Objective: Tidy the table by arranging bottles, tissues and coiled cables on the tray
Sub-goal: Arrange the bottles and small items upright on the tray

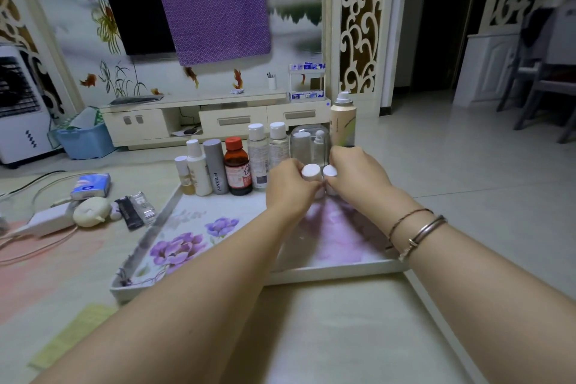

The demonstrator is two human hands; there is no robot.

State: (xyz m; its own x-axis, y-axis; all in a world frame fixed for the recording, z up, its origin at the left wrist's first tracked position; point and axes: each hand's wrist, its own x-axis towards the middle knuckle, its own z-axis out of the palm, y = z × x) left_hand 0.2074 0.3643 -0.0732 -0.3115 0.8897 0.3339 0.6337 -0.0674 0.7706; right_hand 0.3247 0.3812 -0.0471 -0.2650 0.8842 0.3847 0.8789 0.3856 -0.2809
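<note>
— What did the left hand [290, 187] hold?
— A white-capped bottle [311, 173], fingers curled round it, over the tray [199, 227].
— And just right of it?
— The right hand [358, 178] gripped a second small bottle [329, 172], the two touching.

Just one view here, head-mounted wide-angle, and it looked forward and down from the table's [327, 321] near edge. It sat close over both forearms, faced the tray's [336, 268] far edge and the TV wall behind, edges pretty warped.
</note>
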